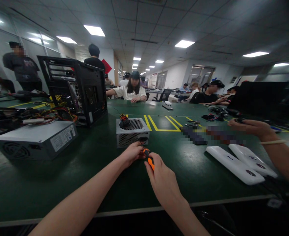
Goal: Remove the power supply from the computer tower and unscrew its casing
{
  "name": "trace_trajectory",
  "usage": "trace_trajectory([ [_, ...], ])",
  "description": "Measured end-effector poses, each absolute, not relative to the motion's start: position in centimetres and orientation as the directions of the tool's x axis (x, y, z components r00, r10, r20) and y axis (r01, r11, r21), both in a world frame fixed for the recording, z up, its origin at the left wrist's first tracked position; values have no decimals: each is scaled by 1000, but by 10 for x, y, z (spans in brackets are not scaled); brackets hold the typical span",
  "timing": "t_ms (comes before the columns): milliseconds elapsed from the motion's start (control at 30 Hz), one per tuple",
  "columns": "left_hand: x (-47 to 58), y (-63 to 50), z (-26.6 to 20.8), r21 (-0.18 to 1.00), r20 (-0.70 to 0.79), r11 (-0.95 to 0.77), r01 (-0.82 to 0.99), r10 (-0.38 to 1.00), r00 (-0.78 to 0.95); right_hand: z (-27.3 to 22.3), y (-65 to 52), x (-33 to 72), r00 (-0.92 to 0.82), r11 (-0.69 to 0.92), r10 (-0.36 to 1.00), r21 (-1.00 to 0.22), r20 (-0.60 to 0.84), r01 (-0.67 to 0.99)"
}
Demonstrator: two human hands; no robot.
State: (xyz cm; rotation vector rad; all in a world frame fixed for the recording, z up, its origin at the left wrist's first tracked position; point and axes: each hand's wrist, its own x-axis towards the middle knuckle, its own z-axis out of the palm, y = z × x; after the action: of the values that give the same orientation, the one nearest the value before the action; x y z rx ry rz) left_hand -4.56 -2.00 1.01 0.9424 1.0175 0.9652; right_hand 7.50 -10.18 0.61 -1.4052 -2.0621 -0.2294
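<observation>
My right hand is closed around the orange and black handle of a screwdriver, which points forward and away from me. At its shaft end, my left hand has its fingers pinched together. Whether they grip the shaft or some small part is hidden. Just beyond both hands stands a grey power supply unit with a honeycomb-vented casing. The left fingertips are close to its near face, by the dark socket. On top of this unit lies a bundle of cables with black connectors.
To the left sit a second power supply and an open black computer case. White power banks lie at right, near another person's hand. Loose cables lie farther back on the green table. A person sits opposite.
</observation>
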Motion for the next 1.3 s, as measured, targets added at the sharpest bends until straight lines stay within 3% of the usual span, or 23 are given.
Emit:
trace_trajectory([
  [200, -46, -17, 5, 959, -190, 234, -159, 949, 252, 6, -100, 79, -227, 438, 772, -237, 594, 867],
  [267, -49, -15, 3, 989, -140, 146, -12, 969, 205, 8, -101, 78, -253, 486, 751, -251, 610, 837],
  [333, -53, -15, 4, 959, -16, -25, 283, 990, 142, 9, -102, 77, -274, 529, 730, -264, 626, 807],
  [400, -60, -18, 8, 768, 185, -224, 601, 975, 127, 10, -102, 76, -299, 558, 711, -252, 637, 791],
  [467, -67, -22, 16, 504, 397, -357, 787, 905, 156, 10, -101, 77, -335, 567, 698, -203, 633, 799],
  [567, -74, -25, 25, 206, 630, -425, 881, 747, 213, 13, -95, 83, -372, 543, 697, -112, 613, 832],
  [667, -76, -20, 23, 56, 707, -445, 894, 650, 279, 17, -91, 90, -388, 524, 696, -59, 605, 850],
  [833, -74, -4, 10, -2, 676, -384, 923, 680, 284, 20, -91, 93, -456, 586, 663, -34, 594, 809],
  [1033, -73, -4, 11, 4, 671, -364, 931, 691, 267, 14, -89, 92, -612, 620, 504, 238, 609, 747],
  [1300, -79, -9, 11, 16, 670, -377, 926, 691, 270, 26, -81, 108, -667, 607, 365, 377, 650, 700],
])
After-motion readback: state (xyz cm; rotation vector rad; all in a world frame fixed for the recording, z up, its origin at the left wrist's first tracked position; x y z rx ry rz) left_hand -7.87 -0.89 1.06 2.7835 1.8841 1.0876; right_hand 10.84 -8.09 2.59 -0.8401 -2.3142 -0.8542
